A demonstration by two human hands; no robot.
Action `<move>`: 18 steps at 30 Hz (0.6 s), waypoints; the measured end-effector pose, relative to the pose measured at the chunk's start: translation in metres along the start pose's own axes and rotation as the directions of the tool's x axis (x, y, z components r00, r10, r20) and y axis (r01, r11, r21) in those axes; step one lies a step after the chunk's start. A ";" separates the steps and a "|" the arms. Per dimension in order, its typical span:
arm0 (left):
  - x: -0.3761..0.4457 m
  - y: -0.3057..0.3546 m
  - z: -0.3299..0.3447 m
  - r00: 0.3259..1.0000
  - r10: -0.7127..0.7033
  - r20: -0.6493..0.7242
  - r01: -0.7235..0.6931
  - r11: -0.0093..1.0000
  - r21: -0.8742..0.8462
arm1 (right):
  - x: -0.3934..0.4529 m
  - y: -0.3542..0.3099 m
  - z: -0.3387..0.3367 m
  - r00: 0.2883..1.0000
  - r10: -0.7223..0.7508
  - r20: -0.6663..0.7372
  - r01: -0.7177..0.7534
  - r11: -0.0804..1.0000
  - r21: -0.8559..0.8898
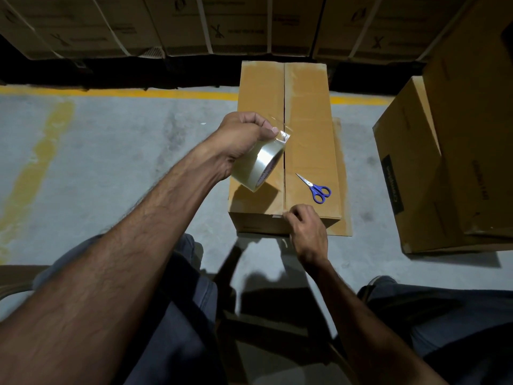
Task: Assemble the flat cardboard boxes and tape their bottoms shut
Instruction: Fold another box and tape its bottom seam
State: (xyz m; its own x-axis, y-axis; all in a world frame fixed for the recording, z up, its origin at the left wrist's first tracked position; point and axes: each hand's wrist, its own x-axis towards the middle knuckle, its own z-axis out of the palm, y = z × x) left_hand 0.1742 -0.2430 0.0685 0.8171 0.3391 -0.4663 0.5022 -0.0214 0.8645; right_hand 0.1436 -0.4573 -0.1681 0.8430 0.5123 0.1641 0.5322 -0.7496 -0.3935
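Observation:
An assembled brown cardboard box (308,112) stands on the floor in front of me, its two flaps closed with a dark seam running down the middle. My left hand (241,137) grips a roll of clear tape (256,168) above the seam, with a strip of tape pulled out by the thumb. At the box's near edge, by the end of the seam, my right hand (305,232) has its fingers curled; what they pinch I cannot tell. Blue-handled scissors (316,188) lie on the right flap.
A larger cardboard box (433,168) stands at the right. Strapped cartons (194,26) line the back behind a yellow floor line (116,93). A flat piece of cardboard (344,179) sticks out under the box's right side. My knees are at the bottom of view.

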 end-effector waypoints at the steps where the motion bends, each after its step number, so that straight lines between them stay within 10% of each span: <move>1: 0.000 0.001 -0.001 1.000 0.002 0.001 -0.002 1.000 0.000 | -0.001 0.001 0.002 1.000 0.005 -0.001 -0.005 1.000 -0.023; 18: 0.024 0.027 0.000 0.992 0.073 -0.099 -0.081 0.994 -0.070 | 0.117 -0.020 0.005 0.911 0.081 0.404 0.006 0.978 -0.208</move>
State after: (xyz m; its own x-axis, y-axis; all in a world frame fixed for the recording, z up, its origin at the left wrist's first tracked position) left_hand 0.2079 -0.2355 0.0808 0.8195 0.4283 -0.3806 0.4137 0.0174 0.9103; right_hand 0.2308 -0.3807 -0.1452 0.7793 0.5757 -0.2476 0.5418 -0.8175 -0.1955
